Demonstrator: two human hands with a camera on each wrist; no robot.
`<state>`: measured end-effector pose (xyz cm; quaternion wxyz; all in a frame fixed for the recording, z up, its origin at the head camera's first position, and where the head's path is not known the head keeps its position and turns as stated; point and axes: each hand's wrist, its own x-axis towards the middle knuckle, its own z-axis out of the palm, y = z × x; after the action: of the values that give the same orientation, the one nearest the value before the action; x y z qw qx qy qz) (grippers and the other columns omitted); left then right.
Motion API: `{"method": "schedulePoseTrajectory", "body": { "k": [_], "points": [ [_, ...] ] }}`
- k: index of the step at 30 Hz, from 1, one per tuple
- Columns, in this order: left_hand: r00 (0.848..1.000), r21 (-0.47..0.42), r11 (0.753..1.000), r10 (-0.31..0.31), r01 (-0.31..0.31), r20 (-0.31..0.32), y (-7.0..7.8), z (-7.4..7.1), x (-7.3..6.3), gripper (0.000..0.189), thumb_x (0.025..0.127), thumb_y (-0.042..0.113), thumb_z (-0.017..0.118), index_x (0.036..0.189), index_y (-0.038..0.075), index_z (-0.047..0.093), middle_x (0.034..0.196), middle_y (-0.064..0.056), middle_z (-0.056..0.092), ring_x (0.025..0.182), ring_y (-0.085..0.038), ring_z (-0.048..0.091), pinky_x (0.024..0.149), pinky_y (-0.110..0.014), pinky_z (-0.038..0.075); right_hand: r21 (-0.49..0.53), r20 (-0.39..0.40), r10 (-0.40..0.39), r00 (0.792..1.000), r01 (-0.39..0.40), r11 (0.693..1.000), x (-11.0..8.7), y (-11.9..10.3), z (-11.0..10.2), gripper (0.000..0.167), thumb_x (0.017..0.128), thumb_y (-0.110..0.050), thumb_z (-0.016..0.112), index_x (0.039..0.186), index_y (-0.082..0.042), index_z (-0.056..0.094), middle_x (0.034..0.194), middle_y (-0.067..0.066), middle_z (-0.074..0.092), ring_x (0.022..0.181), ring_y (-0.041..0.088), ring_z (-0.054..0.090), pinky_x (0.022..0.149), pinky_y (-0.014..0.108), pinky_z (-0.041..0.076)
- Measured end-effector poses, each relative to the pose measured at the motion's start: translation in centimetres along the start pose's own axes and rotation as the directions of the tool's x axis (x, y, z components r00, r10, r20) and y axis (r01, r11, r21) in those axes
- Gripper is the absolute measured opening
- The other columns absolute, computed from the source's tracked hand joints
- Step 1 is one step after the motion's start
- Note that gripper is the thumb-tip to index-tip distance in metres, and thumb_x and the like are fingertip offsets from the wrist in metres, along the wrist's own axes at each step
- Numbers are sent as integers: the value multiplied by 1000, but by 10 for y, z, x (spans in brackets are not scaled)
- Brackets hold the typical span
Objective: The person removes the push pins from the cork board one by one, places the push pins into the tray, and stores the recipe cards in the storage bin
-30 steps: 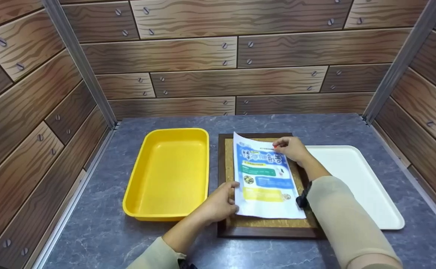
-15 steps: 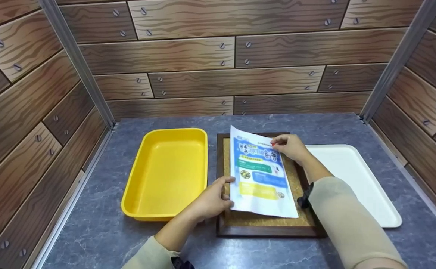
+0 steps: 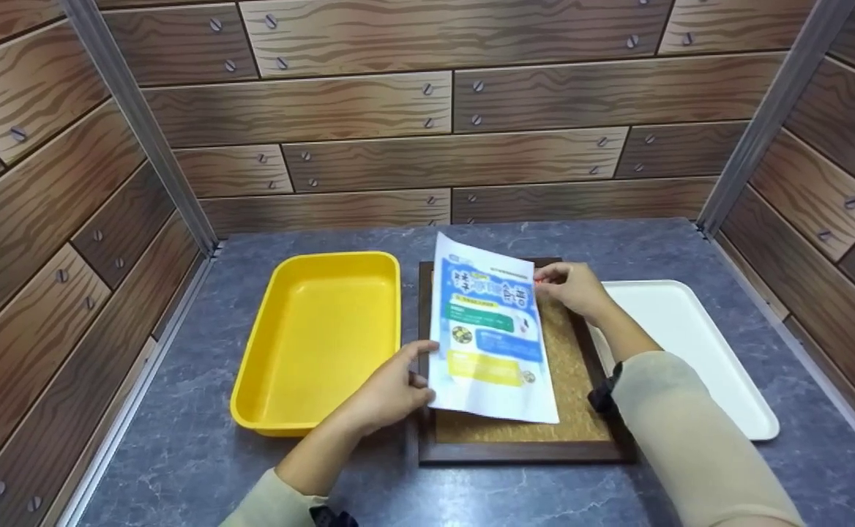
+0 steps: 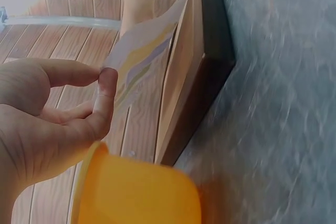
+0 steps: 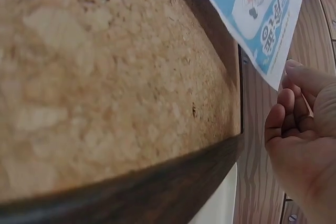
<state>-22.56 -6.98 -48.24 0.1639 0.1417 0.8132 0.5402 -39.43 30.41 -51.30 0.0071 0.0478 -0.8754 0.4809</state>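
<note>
A printed paper poster (image 3: 493,333) hangs tilted above a cork board (image 3: 581,395) with a dark brown wooden frame (image 3: 526,454). My left hand (image 3: 391,388) pinches the poster's left edge between thumb and fingers; the left wrist view shows the sheet (image 4: 142,45) raised over the frame. At the poster's upper right corner is my right hand (image 3: 574,293), with what looks like a small red pushpin (image 3: 539,280) at its fingertips. Seen from the right wrist, the thumb lies right at the corner of the sheet (image 5: 257,19), and the fingers curl beneath.
A yellow tray (image 3: 325,344) stands left of the board, close to the left forearm. To the right lies a white tray (image 3: 691,359), partly behind the right arm. The grey marbled table (image 3: 178,410) is enclosed by wood-patterned walls (image 3: 369,110).
The poster has shifted left with my left hand, and its far edge has risen, baring more cork on the right. My right hand stays in nearly the same place, the poster's corner drawn to its fingertips.
</note>
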Motion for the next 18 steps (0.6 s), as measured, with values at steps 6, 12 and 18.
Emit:
{"method": "schedulePoseTrajectory", "body": {
  "k": [6,12,18],
  "points": [
    [996,-20,996,-88,88,-14,-1,-20,0,68,97,-5,71,158,15,49,109,-16,66,87,-21,64,74,-31,54,2,5,-29,1000,29,1000,-5,0,-5,27,99,-11,79,120,7,75,92,-7,72,83,4,62,71,15,52],
    [993,-25,992,-121,121,-9,-6,-38,-2,69,97,-1,73,159,14,49,148,-18,58,98,-23,68,79,-28,57,6,7,-30,1000,30,1000,-10,1,-8,27,99,-10,78,121,7,76,100,5,76,85,4,63,71,14,54],
    [987,3,987,-158,158,-6,-14,-53,-8,68,94,5,81,156,10,52,154,-14,57,98,-22,71,80,-27,57,-8,4,-23,1000,23,1000,-10,2,-9,23,100,-9,77,119,4,78,101,1,77,85,5,63,72,15,54]
  ]
}}
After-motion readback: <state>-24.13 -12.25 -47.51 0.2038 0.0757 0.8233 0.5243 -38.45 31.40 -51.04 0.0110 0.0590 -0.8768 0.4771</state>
